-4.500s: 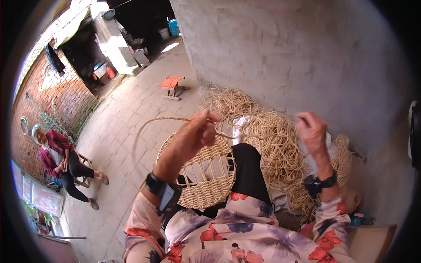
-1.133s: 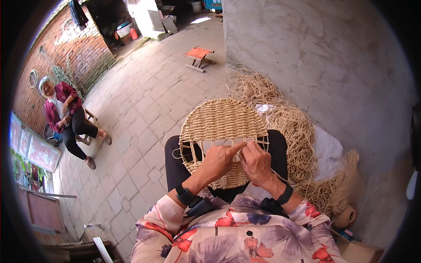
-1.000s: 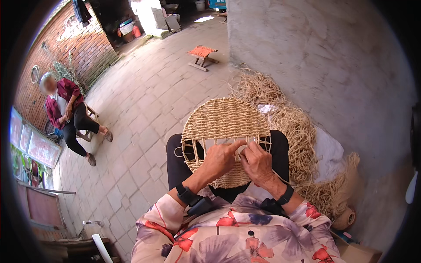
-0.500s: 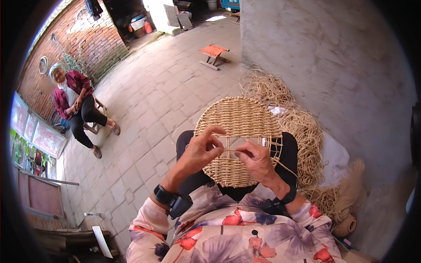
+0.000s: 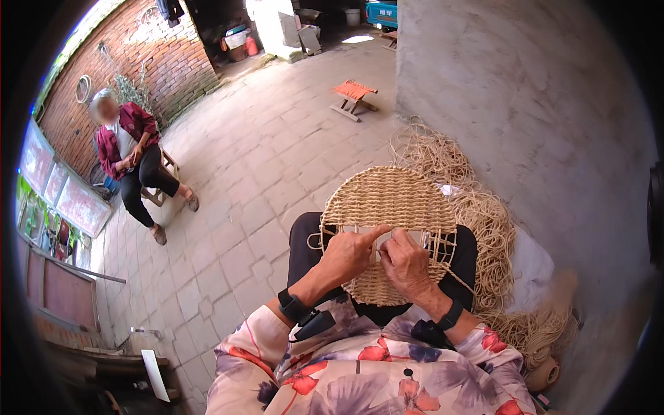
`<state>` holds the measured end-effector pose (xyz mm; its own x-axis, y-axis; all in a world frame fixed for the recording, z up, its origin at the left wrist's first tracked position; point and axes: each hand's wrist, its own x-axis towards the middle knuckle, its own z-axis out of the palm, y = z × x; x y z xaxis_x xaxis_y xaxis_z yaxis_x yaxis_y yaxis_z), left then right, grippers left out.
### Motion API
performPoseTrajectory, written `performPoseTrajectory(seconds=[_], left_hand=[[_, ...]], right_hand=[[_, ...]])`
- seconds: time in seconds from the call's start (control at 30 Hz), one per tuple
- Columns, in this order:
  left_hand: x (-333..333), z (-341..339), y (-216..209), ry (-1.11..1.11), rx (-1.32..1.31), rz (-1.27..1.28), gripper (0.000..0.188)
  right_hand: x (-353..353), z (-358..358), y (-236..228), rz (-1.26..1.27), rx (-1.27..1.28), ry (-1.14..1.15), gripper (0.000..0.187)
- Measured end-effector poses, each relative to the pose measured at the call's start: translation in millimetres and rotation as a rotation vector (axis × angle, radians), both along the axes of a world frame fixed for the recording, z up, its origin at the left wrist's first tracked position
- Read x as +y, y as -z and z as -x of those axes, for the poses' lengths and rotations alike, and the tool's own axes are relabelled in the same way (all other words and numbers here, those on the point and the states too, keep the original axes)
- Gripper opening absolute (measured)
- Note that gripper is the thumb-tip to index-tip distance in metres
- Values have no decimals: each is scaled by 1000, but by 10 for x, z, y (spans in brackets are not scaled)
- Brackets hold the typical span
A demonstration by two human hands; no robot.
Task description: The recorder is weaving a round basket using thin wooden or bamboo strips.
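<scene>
One sunlit paved courtyard [image 5: 235, 221] spreads wide before us, bounded on the right by a bare grey wall [image 5: 526, 111], with a co-worker in a maroon top [image 5: 142, 121] seated at the far left. At the wall's foot lies a tangled heap of pale cord [image 5: 487, 238]. Nearer, a round woven panel [image 5: 394, 197] rests across the black-trousered knees [image 5: 304, 235], densely plaited at its far and near parts, with an open band of bare strands between. Over that band the left hand [image 5: 349, 254] and right hand [image 5: 408, 263] come together. We see the left index finger stretched straight toward the right hand, its other fingers curled; the right fingers are bent and bunched close. Whether either fingertip grip has hold of a strand, we cannot tell. One length of cord [image 5: 459, 281] trails off the panel's right side. In our judgement, working cord among those bare strands calls for small, even pulls: we would steady the frame with the left, draw with the right, keep the strands evenly spaced, and watch that the slack loop [image 5: 313, 241] at the left edge does not snag.
</scene>
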<state>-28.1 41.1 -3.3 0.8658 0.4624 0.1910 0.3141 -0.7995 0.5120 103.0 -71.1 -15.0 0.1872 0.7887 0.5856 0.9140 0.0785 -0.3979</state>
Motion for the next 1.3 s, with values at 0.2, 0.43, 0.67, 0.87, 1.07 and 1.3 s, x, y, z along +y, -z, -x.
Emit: performPoseTrajectory(seconds=[0.2,0.43,0.67,0.87,1.07,1.3], left_hand=[[156,308,-285,-201,-370,-43,32],[394,1045,-822,-348,-561,367,30],[133,842,-651,-151,-609,766,25],[261,764,-457,-156,-367,702,29],[348,677,-411,-105,-226,305,43],[329,516,-319,-31,14,118,60]], right_hand=[[-40,-12,-45,23,168,-18,12],[288,340,-404,35,594,-329,16],[92,347,-582,25,638,-405,17],[-12,209,-415,-19,218,-94,12],[7,180,-441,32,-1,-27,9],[234,343,-228,147,115,-112,8]])
